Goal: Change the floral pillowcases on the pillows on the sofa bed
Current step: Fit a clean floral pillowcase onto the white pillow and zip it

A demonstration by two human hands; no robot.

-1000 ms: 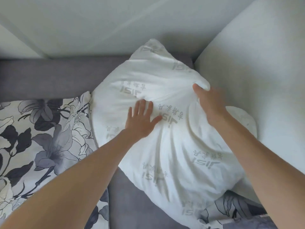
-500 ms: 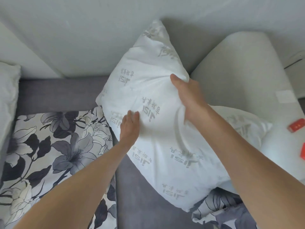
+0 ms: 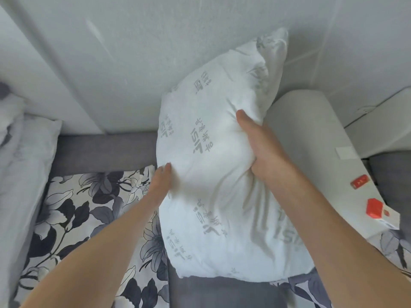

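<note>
Head view: our right hand (image 3: 264, 152) grips the bare pillow (image 3: 213, 196), its long axis running near-to-far; our left hand (image 3: 161, 183) presses its left edge, fingers straight.

The white pillow (image 3: 213, 174) carries a repeated grey print, a latin logo with a line of East Asian characters beside it, scattered over its cover; it shows upside down or sideways, the letters look like "JISI", and the characters are too small to read. On the right, a small red box (image 3: 359, 182) bears white marks that cannot be made out
</note>
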